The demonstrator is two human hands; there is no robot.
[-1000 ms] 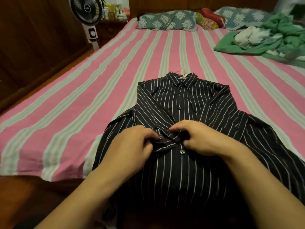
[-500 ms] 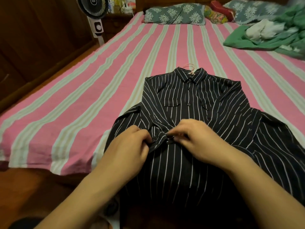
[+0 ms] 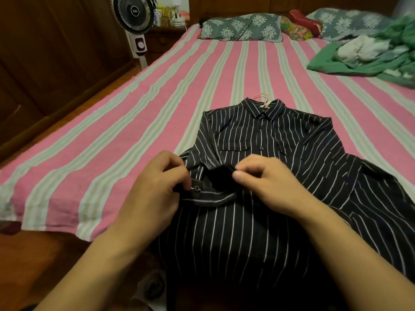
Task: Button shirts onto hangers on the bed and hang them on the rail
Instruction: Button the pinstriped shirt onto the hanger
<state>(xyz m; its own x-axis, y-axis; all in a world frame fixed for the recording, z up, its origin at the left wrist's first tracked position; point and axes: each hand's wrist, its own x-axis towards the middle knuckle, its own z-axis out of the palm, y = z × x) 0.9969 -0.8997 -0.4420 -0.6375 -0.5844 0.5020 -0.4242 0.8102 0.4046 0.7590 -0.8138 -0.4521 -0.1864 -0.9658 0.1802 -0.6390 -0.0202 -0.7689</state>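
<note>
Black striped shirt (image 3: 269, 221) on bed (image 3: 134, 131), cuff (image 3: 208, 194) pinched between left hand (image 3: 155, 191), right hand (image 3: 267, 182)

One head cam, wide-angle, looks fwd and down from the foot of the bed (image 3: 134, 122) toward the pillows (image 3: 242, 28). Close on both hands and shirt (image 3: 280, 140); fan (image 3: 132, 12) far upper left. No 2nd view.

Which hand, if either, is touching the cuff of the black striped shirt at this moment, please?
Touching, both. The head view shows the left hand pinching the cuff beside its button, and the right hand gripping its far edge.
</note>
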